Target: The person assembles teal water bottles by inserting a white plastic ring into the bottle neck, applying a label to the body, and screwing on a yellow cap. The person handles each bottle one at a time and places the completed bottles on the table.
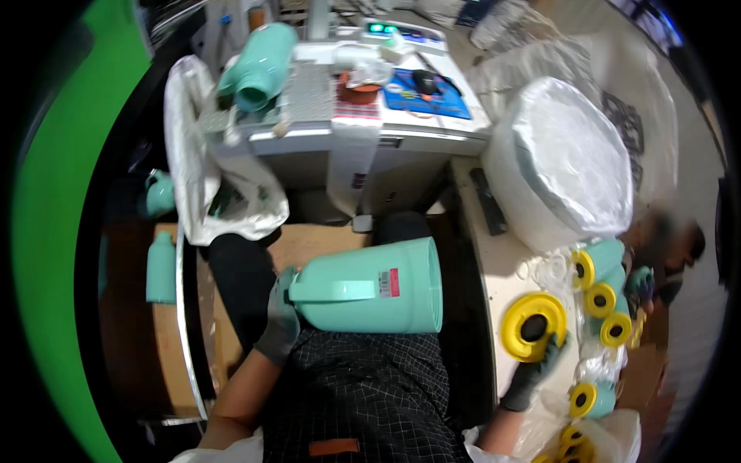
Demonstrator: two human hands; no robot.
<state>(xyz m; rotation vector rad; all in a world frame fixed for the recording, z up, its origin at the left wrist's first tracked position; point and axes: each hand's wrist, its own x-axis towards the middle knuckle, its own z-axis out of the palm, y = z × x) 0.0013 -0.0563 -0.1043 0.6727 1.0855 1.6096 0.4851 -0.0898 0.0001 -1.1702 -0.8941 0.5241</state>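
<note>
A mint-green plastic jug body (351,266) lies sideways over my lap, its wide mouth facing right. Its long handle faces up, with a white and pink label beside it. My left hand (279,320), in a grey glove, is closed round the jug's narrow end; the fingertips are partly hidden behind it. Off to the right, my gloved right hand (539,370) grips the lower right rim of a yellow ring-shaped disc (512,329) with a dark centre. That disc is over the white side table (494,270); whether it rests on the surface I cannot tell.
Several mint-green jugs with yellow rings (600,299) lie along the right edge. Behind them stands a large white bag-lined container (525,185). Ahead, a white workbench (309,139) holds another green jug (266,62) and a label strip (351,162). A white sack (185,154) hangs at the left.
</note>
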